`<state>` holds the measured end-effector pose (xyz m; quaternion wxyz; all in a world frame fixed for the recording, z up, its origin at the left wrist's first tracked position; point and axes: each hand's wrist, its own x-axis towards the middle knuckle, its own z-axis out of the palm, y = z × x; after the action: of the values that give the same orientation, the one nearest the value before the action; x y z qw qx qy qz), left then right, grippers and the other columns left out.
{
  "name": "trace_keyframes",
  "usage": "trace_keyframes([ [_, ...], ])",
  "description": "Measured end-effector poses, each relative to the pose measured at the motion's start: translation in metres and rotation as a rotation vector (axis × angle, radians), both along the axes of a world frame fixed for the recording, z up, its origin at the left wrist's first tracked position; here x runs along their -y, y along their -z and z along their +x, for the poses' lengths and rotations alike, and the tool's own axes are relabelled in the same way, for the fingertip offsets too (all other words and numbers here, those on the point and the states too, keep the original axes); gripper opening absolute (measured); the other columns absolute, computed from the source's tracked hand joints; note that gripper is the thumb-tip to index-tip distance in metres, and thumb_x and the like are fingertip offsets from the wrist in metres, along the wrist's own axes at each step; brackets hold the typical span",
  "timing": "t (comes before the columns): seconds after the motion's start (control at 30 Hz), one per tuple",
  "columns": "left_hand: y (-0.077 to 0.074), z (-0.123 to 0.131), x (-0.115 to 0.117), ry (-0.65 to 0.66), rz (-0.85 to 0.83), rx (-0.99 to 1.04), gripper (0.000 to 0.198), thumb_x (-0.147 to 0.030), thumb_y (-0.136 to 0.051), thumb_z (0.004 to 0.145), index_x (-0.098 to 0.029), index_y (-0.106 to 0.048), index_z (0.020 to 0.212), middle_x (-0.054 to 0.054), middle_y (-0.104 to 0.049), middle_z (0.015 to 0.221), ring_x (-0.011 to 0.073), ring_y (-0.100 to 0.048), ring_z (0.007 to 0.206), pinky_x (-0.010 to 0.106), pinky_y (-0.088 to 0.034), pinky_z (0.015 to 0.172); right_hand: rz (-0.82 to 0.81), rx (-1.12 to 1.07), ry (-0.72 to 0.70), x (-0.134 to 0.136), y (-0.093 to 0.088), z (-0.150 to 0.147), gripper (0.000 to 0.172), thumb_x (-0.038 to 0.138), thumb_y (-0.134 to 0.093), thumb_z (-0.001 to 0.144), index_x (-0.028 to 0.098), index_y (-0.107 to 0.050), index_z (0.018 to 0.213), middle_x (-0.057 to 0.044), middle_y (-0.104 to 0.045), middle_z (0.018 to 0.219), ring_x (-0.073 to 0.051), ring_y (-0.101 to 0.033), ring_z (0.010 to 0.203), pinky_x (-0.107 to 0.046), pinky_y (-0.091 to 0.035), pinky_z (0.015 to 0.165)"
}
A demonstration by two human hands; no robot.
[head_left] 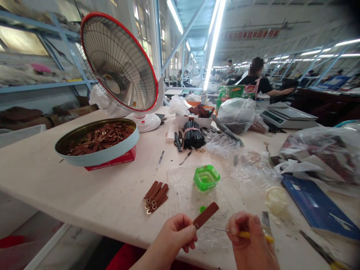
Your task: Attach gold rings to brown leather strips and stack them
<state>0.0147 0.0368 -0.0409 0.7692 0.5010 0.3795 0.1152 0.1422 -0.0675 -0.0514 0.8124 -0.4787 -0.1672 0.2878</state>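
My left hand [180,233] pinches a brown leather tab [206,215] near its lower end, where a small bit of metal shows. My right hand [251,236] is closed round a yellow-handled awl [244,234], whose thin metal shaft points left toward the tab. Whether the tip touches the leather I cannot tell. A dark, flat-ended piece shows behind my right fingers; its kind is unclear. Left of my hands lies a small pile of brown leather tabs [156,195] with metal rings. Just beyond them stands a green plastic dish [206,177] on clear plastic sheeting.
A round tin [98,159] full of brown tabs rests on a red box [112,160] at left, before a red-rimmed fan [119,63]. Scissors [317,245] and a blue folder [320,208] lie at right. Bundled black strips [194,135] and bags stand behind. A person sits farther back.
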Motion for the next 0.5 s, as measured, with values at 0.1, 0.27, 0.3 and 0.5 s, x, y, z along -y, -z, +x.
trace_keyframes([
  [0.1, -0.006, -0.004, 0.006, 0.012, -0.005, 0.003, 0.017, -0.027, -0.059, 0.061, -0.015, -0.047, 0.064, -0.003, -0.055, 0.054, 0.0060, -0.046, 0.047, 0.018, -0.030, 0.045, -0.001, -0.055, 0.022, -0.002, -0.006, -0.012, 0.039, 0.049, -0.048, 0.086, 0.020, -0.057, 0.062, 0.003, -0.049, 0.053, -0.011, -0.036, 0.049, -0.020, -0.030, 0.045],
  [0.27, -0.010, -0.007, 0.012, -0.011, 0.005, 0.041, 0.012, -0.023, -0.055, 0.059, -0.016, -0.046, 0.062, -0.005, -0.049, 0.052, 0.0058, -0.041, 0.046, 0.018, -0.030, 0.046, 0.031, -0.113, -0.001, -0.006, -0.002, -0.026, 0.041, 0.050, -0.046, 0.086, 0.019, -0.055, 0.061, 0.003, -0.047, 0.052, -0.010, -0.034, 0.048, -0.019, -0.030, 0.045],
  [0.3, -0.010, -0.007, 0.014, -0.011, 0.013, 0.051, 0.011, -0.023, -0.054, 0.058, -0.016, -0.045, 0.062, -0.006, -0.047, 0.051, 0.0057, -0.040, 0.046, 0.019, -0.031, 0.046, 0.051, -0.119, -0.013, -0.005, 0.000, -0.026, 0.042, 0.052, -0.046, 0.086, 0.019, -0.055, 0.061, 0.004, -0.047, 0.052, -0.010, -0.035, 0.048, -0.019, -0.030, 0.044],
  [0.5, -0.005, -0.008, 0.014, -0.010, 0.187, 0.011, 0.005, -0.022, -0.046, 0.057, -0.017, -0.045, 0.060, -0.007, -0.040, 0.048, 0.0062, -0.034, 0.045, 0.020, -0.026, 0.045, 0.166, -0.113, -0.019, 0.016, 0.002, 0.006, 0.041, 0.061, -0.057, 0.074, 0.022, -0.060, 0.063, 0.004, -0.049, 0.051, -0.009, -0.040, 0.044, -0.020, -0.035, 0.042],
])
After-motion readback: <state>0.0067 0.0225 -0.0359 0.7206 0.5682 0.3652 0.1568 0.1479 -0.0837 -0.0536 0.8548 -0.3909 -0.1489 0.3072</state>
